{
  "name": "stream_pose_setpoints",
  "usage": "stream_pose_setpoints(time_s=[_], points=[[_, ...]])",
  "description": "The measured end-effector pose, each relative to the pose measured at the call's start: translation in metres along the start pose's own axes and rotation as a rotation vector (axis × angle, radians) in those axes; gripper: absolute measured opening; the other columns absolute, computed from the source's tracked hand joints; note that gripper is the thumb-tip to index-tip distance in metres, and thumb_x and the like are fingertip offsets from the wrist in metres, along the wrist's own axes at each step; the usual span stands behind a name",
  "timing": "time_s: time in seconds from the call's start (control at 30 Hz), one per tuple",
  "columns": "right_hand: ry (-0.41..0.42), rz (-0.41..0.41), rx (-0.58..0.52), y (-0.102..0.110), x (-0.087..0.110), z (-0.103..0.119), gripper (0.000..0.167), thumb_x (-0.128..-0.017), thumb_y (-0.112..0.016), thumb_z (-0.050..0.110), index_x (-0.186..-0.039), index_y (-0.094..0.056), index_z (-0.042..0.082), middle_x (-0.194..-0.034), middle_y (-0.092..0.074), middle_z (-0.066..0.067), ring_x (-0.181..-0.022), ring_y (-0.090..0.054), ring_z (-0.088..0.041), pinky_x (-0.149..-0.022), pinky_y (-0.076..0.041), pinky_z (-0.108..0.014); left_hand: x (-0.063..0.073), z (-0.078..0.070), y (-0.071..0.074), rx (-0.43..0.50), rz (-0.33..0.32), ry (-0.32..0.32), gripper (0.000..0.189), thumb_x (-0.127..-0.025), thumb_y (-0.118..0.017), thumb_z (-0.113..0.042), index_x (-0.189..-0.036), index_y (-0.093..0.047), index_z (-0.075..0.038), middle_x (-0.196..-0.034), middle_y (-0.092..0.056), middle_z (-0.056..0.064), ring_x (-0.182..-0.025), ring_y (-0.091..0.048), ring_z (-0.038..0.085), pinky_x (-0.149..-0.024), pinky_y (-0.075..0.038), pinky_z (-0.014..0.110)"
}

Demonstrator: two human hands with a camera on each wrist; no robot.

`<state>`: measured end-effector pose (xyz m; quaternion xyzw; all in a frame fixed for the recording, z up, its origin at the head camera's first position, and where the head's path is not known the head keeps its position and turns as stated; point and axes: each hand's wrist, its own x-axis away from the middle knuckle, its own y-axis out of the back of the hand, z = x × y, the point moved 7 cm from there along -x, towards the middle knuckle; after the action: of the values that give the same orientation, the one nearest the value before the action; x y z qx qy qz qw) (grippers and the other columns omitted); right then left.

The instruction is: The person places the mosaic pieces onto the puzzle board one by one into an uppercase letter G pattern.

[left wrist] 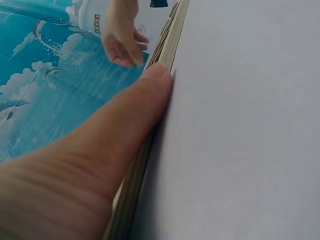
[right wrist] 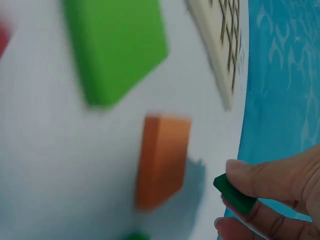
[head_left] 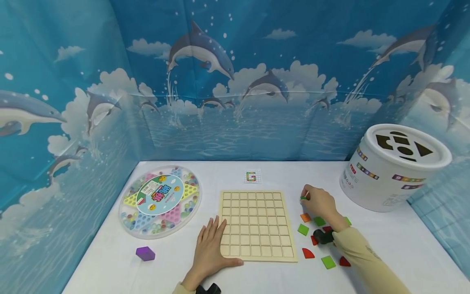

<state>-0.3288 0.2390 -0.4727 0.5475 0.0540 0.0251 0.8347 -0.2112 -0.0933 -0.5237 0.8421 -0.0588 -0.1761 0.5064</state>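
A wooden grid board (head_left: 253, 224) lies on the white table with bare squares. My left hand (head_left: 211, 247) rests at its lower left corner, fingers straight along the left side and the thumb out along the near edge. In the left wrist view the thumb (left wrist: 125, 112) touches the board's side. Right of the board, my right hand (head_left: 321, 202) pinches a small dark green block (right wrist: 235, 194) between thumb and fingers, just above the table. Below that hand lie an orange block (head_left: 305, 217) and a light green square block (head_left: 303, 229).
More green and red pieces, such as a red quarter-round (head_left: 308, 253), lie under the right forearm. A white bucket (head_left: 389, 175) stands at the far right. A marble board game (head_left: 159, 202) and a purple block (head_left: 145, 253) are on the left. Behind the board lies a pattern card (head_left: 252, 176).
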Motion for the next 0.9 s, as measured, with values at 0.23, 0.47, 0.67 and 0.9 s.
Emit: stream_pose_setpoints(time_s=[0.23,0.47,0.67,0.9], points=[[0.141,-0.016,-0.172,-0.011,-0.006,0.045,0.014,-0.085,-0.07,0.013,-0.096,-0.067,0.006,-0.08,-0.062,-0.002,-0.059,-0.052,-0.013,-0.049,-0.042,-0.031,0.0,0.001,0.0,-0.001,0.006,0.006,0.124,-0.054,-0.066,-0.082,-0.148,-0.033,-0.009,-0.153,-0.023,0.016,-0.141,-0.015,0.034,-0.109,-0.011,0.051],[0.225,0.027,-0.287,-0.031,-0.017,0.09,0.012,-0.082,-0.075,0.018,-0.083,-0.065,0.01,-0.071,-0.057,0.004,-0.056,-0.05,-0.012,-0.053,-0.042,-0.031,-0.002,0.0,0.001,-0.015,0.0,-0.002,0.123,-0.055,-0.066,-0.082,-0.149,-0.032,-0.01,-0.153,-0.023,0.017,-0.141,-0.016,0.033,-0.11,-0.011,0.05],[0.304,0.081,-0.354,-0.049,-0.024,0.122,0.011,-0.083,-0.075,0.017,-0.08,-0.066,0.012,-0.07,-0.058,0.006,-0.054,-0.05,-0.011,-0.051,-0.042,-0.029,-0.002,-0.002,0.001,-0.013,0.011,0.001,0.122,-0.055,-0.066,-0.082,-0.149,-0.032,-0.009,-0.153,-0.023,0.017,-0.141,-0.015,0.033,-0.11,-0.011,0.051],[0.351,0.131,-0.374,-0.064,-0.03,0.147,0.005,-0.088,-0.069,0.014,-0.086,-0.07,0.01,-0.076,-0.06,0.006,-0.06,-0.055,-0.008,-0.055,-0.046,-0.028,-0.001,-0.001,0.001,-0.021,0.007,0.009,0.123,-0.055,-0.065,-0.082,-0.148,-0.032,-0.01,-0.153,-0.023,0.016,-0.141,-0.015,0.033,-0.11,-0.011,0.05]])
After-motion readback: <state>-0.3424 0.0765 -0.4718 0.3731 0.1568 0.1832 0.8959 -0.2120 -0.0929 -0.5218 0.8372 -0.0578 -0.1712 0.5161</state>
